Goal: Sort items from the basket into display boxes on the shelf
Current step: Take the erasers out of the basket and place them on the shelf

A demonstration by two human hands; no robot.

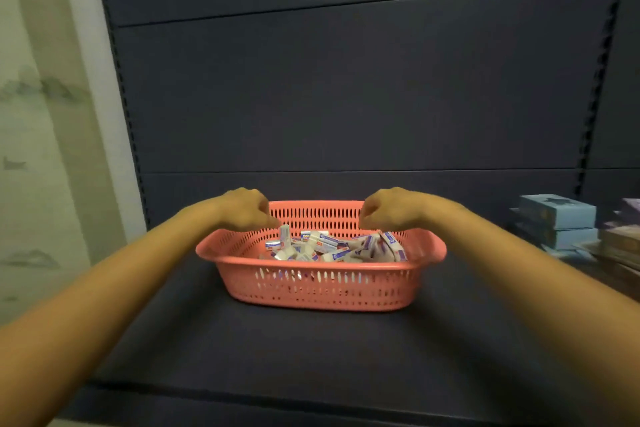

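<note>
Head view: the pink basket (311,265) sits mid-shelf (277,350), its long side parallel to the shelf's front edge, with a loose heap of small white-and-blue packs (329,243) inside. Both hands hang over the basket's far half, fingers curled downward. The left hand (244,208) is at the far left corner, and one upright pack (284,232) stands on end just below and to the right of its fingertips. That pack is far closer to this hand than to the right hand (388,210), which hovers over the flat-lying packs towards the far right corner. Blur hides whether either grip is pinching a pack or merely curled. A stack of pale blue boxes (557,215), probably the display boxes, lies at the shelf's right end, nearer the right hand.
</note>
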